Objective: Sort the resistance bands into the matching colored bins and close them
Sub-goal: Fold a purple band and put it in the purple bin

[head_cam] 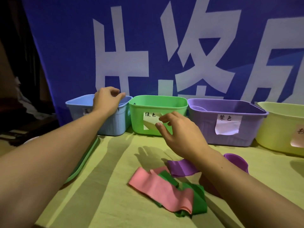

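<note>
Reaching over the blue bin (113, 122) at left-centre of the frame, the left hand (105, 100) has fingers loosely curled above the rim; can't tell if it holds or touches anything. Right hand (179, 135) hovers mid-frame in front of the green bin (158, 116), fingers relaxed and spread, holding nothing.

Bins stand in a row along the back of the surface (115, 186), left to right: blue, green, purple bin (227, 122), yellow bin (283, 129) cut by the right edge. All four are open on top.

Bands lie in a loose pile, lower centre. Pink band (158, 190) lies flat, long axis running upper left to lower right. Green band (197, 201) is partly under it, crumpled, sticking out at the lower right. Purple band (182, 168) sits just above the pile, long axis roughly left-right, partly hidden by the right forearm.

Green lid (83, 162) lies flat at the left of the surface. A purple lid (236, 160) shows behind the right forearm.
</note>
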{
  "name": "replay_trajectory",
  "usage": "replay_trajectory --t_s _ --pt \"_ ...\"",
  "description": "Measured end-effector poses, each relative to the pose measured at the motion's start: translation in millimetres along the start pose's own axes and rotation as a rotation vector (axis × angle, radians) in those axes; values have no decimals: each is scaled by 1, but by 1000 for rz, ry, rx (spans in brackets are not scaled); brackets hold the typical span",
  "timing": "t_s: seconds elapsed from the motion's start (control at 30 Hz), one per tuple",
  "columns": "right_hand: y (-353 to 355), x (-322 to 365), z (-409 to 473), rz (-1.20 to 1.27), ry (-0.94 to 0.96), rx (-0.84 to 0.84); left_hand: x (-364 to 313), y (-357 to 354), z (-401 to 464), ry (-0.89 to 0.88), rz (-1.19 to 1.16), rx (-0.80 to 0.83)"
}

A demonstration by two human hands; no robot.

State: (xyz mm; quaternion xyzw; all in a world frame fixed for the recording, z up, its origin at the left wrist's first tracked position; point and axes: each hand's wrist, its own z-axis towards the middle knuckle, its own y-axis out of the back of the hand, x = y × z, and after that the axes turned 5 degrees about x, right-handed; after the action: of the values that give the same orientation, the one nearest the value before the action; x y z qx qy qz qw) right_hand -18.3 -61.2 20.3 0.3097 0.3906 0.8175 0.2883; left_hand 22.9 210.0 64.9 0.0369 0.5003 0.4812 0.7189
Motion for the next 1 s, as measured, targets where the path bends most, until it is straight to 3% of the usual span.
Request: replay_trajectory --t_s 0.13,0.37,0.53,0.63,0.77,1.0 --pt "4 -4 -11 -25 -10 20 -26 -13 -34 -94 -117 64" --pt "37 -31 -37 -37 -75 56 -63 -52 -110 -113 -378 235" --pt "69 -61 -55 -3 -185 142 -101 -81 -157 -77 -461 568" --pt "84 -82 -70 34 -286 152 -122 -103 -180 -117 -404 689" --pt "85 -105 -91 118 -383 199 -138 -124 -192 -117 -328 724" --pt "88 -119 -105 66 -399 227 -150 -138 -205 -138 69 777"
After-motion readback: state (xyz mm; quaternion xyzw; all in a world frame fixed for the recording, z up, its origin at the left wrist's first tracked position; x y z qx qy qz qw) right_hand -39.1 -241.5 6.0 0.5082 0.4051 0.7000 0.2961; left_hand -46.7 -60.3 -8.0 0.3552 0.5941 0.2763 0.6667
